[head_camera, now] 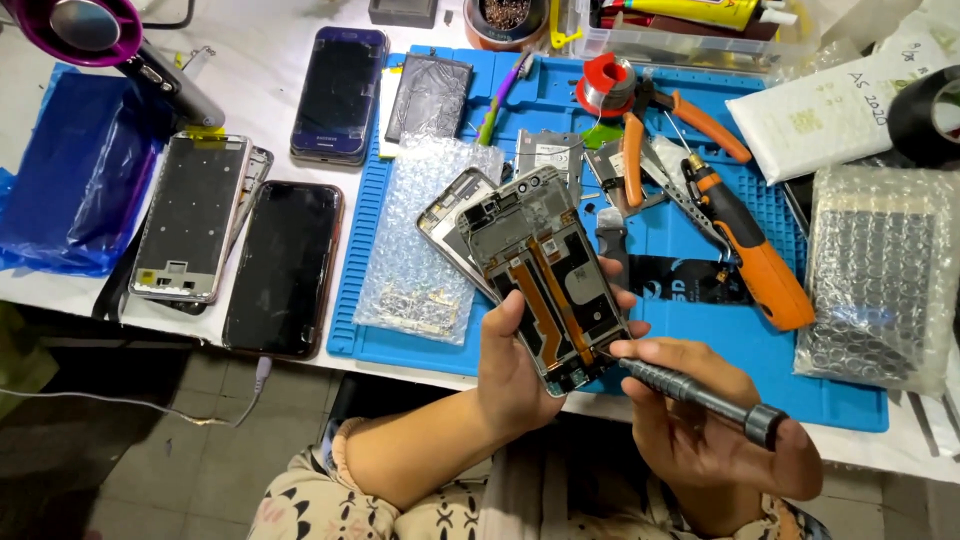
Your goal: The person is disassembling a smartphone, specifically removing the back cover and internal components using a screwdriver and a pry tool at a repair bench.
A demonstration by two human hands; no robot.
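Mat [700,350], blue and ribbed, spreads across the table beyond both hands, its near edge running just under them. On it, ahead of the left hand [515,365], lies a sheet of bubble wrap [425,250]; ahead of the right hand [700,420] lie an orange power screwdriver [755,250] and orange-handled pliers [680,120]. Far left of the left hand, off the mat, rest a dark phone [285,265] and a bare metal frame [192,215].

The left hand is wrapped around an opened phone [550,275], back cover off, tilted up above the mat's near edge, fingers curled over its right side. The right hand is closed on a dark grey screwdriver [690,390], its tip touching the phone's lower right corner. Open room lies mostly below the hands, past the table edge.
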